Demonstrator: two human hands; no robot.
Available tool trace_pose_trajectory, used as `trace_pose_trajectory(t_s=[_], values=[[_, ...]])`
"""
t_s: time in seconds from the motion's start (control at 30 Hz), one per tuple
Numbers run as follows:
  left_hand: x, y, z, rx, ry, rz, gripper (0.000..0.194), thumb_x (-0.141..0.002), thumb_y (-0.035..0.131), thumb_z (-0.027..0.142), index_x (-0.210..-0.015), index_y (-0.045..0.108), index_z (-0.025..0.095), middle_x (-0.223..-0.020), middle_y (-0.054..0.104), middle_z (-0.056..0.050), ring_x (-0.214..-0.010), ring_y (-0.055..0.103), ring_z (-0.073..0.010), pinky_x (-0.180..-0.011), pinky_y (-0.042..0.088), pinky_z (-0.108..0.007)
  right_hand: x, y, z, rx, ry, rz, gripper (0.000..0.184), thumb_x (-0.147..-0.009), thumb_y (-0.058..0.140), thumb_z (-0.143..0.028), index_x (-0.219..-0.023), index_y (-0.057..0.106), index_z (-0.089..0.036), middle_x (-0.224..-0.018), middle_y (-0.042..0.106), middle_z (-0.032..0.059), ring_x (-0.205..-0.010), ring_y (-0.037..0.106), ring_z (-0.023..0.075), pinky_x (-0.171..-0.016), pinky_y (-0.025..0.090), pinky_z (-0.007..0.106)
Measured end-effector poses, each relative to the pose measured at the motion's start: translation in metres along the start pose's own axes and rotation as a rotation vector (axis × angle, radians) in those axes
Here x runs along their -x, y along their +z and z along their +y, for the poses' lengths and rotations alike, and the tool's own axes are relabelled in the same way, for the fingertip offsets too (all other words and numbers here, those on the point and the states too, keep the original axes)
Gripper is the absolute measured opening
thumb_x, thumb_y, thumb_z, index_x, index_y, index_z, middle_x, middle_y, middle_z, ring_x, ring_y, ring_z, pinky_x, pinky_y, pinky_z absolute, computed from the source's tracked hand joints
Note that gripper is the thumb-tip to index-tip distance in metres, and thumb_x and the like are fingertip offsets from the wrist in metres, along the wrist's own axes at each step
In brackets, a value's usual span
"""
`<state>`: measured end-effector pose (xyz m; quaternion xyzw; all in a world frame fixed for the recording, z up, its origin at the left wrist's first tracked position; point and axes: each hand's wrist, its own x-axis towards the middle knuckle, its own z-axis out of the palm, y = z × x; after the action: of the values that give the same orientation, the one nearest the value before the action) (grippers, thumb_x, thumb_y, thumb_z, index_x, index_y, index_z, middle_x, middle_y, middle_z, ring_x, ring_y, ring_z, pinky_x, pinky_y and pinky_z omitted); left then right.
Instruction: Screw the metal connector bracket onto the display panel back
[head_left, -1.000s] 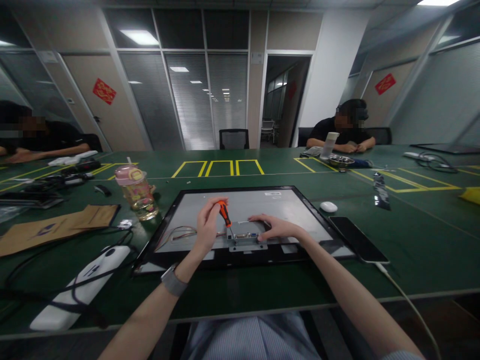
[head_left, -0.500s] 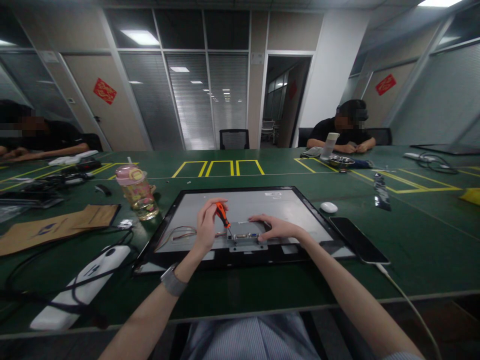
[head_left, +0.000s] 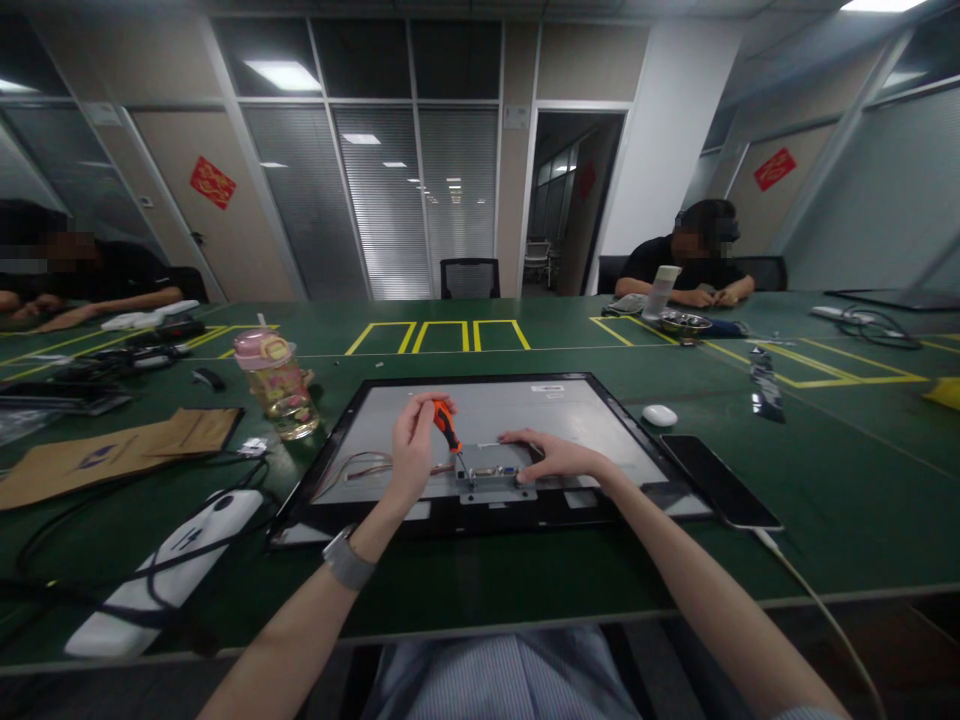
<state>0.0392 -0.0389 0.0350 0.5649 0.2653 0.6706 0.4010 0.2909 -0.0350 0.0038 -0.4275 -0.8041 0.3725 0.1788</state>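
My left hand (head_left: 413,448) is closed around the handle of an orange-and-black screwdriver (head_left: 445,425). Its shaft slants down to the left end of a small metal bracket (head_left: 495,494) with a row of ports. My right hand (head_left: 559,455) grips the bracket's right end, thumb at the front and fingers over the back, partly hiding it. Both rest over a flat display panel (head_left: 502,410) with a grey back and black frame, lying on the table. Thin wires (head_left: 352,468) run from the bracket's left side across the panel.
Left of the panel stand a pink-lided drink bottle (head_left: 277,385), a paper bag (head_left: 135,450) and a white power strip (head_left: 169,570) with black cables. On the right lie a phone (head_left: 716,480) with a cable and a white earbud case (head_left: 660,415). Two people sit across the table (head_left: 480,590).
The screwdriver handle has shifted very slightly, its tip staying at the bracket's left end. My right hand keeps its place on the bracket.
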Motion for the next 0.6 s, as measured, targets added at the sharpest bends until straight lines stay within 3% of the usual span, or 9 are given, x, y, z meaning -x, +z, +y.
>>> trace_pose_trajectory(t_s=[0.13,0.27,0.37,0.47,0.6], values=[[-0.0016,-0.0011,-0.0007,-0.071,0.051,-0.018,0.021,-0.087,0.053,0.033,-0.088,0.066,0.017,-0.092,0.064,-0.007,-0.089,0.060,-0.0163,-0.080,0.046,-0.027,-0.0002,0.0004,0.0003,-0.001,-0.004,-0.003,0.074,-0.069,0.072,-0.050,-0.133,0.046,-0.024,-0.138,0.045,0.0066,-0.128,0.038,0.0284,-0.110,0.027,0.046],[-0.0008,-0.0007,0.0046,-0.216,0.141,0.032,0.013,-0.079,0.063,0.030,-0.083,0.068,0.018,-0.087,0.056,-0.003,-0.081,0.055,-0.0132,-0.068,0.046,-0.022,-0.0010,0.0008,0.0012,0.003,-0.010,0.001,0.074,-0.069,0.072,-0.050,-0.133,0.046,-0.023,-0.138,0.045,0.0070,-0.128,0.038,0.0285,-0.110,0.027,0.045],[0.0001,-0.0013,0.0041,-0.240,0.096,0.048,0.019,-0.083,0.058,0.030,-0.095,0.068,0.019,-0.087,0.058,-0.003,-0.077,0.055,-0.0121,-0.071,0.046,-0.022,-0.0014,0.0009,0.0014,0.017,-0.017,0.005,0.073,-0.069,0.072,-0.050,-0.133,0.047,-0.024,-0.137,0.046,0.0070,-0.126,0.041,0.0281,-0.109,0.029,0.044],[0.0001,-0.0019,-0.0006,-0.109,0.009,0.020,0.030,-0.087,0.052,0.033,-0.110,0.063,0.017,-0.089,0.062,-0.005,-0.080,0.059,-0.0138,-0.078,0.047,-0.027,-0.0013,0.0007,0.0006,0.025,-0.021,0.003,0.073,-0.069,0.072,-0.050,-0.133,0.047,-0.024,-0.137,0.046,0.0066,-0.126,0.041,0.0284,-0.109,0.029,0.045],[-0.0002,-0.0010,-0.0021,-0.022,-0.014,-0.001,0.030,-0.087,0.052,0.037,-0.101,0.067,0.016,-0.093,0.064,-0.007,-0.085,0.060,-0.0161,-0.078,0.048,-0.028,-0.0007,0.0001,-0.0021,0.014,-0.006,-0.001,0.074,-0.069,0.072,-0.050,-0.133,0.046,-0.024,-0.138,0.045,0.0067,-0.126,0.041,0.0288,-0.109,0.029,0.046]])
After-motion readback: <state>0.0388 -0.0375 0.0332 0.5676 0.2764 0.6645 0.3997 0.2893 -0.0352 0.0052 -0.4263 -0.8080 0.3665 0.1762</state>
